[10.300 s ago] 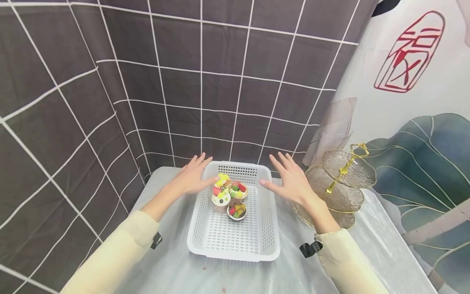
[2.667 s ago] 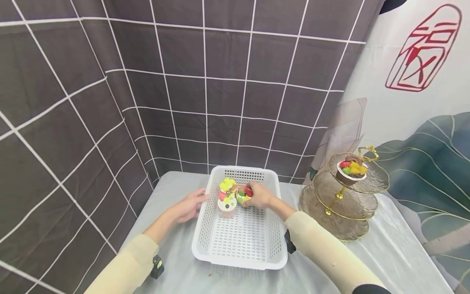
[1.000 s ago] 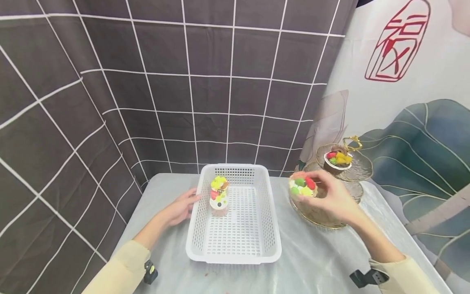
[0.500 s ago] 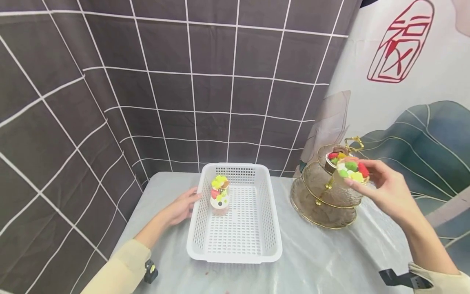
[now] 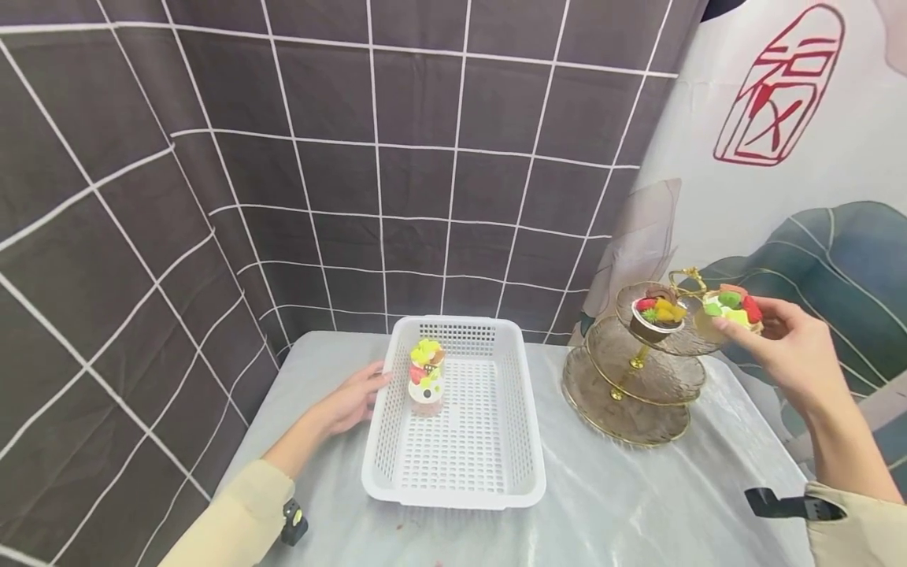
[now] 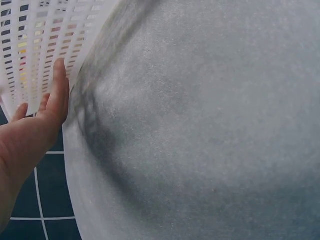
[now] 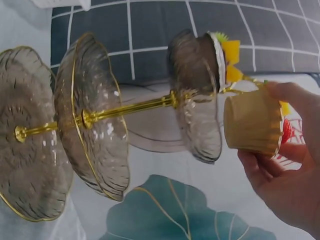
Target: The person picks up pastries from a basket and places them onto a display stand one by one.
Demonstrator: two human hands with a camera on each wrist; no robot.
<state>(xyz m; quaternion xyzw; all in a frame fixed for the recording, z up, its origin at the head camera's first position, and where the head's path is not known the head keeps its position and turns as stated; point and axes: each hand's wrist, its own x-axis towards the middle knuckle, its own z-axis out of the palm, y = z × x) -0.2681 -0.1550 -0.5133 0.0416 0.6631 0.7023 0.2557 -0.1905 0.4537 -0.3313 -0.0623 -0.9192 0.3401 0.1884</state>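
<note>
My right hand (image 5: 801, 346) grips a cupcake (image 5: 733, 311) with green, red and yellow fruit on top, at the right side of the top tier of a glass cake stand (image 5: 638, 386). From the right wrist view, this cupcake's pale yellow cup (image 7: 252, 120) is close over the top plate (image 7: 197, 125), fingers and thumb around it. A dark chocolate cupcake (image 5: 657, 311) with fruit sits on that tier, left of the held one. My left hand (image 5: 354, 400) rests its extended fingers along the outside of the white basket (image 5: 453, 498); the left wrist view shows them against the perforated wall.
Inside the basket, toward its left, stand a yellow-topped cupcake (image 5: 427, 350) and a white-topped one (image 5: 425, 394). The stand's gold handle (image 5: 687, 277) rises behind the top tier. A grey cloth covers the table (image 5: 602, 504); a dark gridded curtain (image 5: 425, 181) hangs behind.
The chocolate cupcake went from basket to top tier earlier. Since then my right hand has lifted the fruit cupcake out and carried it right to the top tier. My left hand stays at the basket.
</note>
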